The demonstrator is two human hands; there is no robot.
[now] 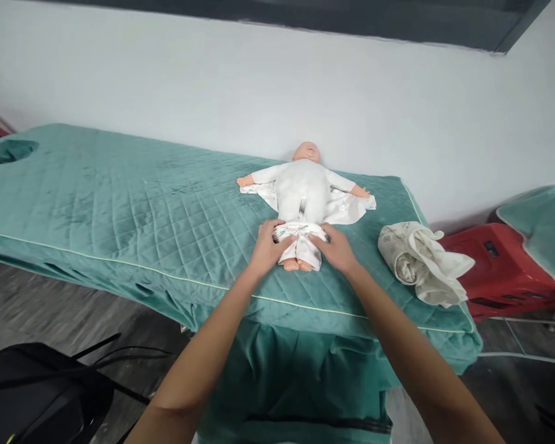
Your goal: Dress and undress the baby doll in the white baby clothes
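Note:
A baby doll (pixel 304 185) with a white cloth body lies on its back, head toward the wall and arms spread. White patterned pants (pixel 300 237) cover its legs up to about the thighs, and its bare feet stick out below. My left hand (pixel 269 246) grips the pants at the doll's left-of-view side, thumb on top. On the other side, my right hand (pixel 335 246) holds the waistband edge in the same way. A thin white garment (pixel 346 206) lies spread beneath the doll's back and arms. Most of my fingertips are hidden by the cloth.
The doll lies on a green quilted bed (pixel 166 203) set against a white wall. A crumpled white patterned cloth (pixel 419 259) sits near the bed's right end. Beyond stands a red plastic chair (pixel 504 265). A black object (pixel 37 394) with cables is at lower left.

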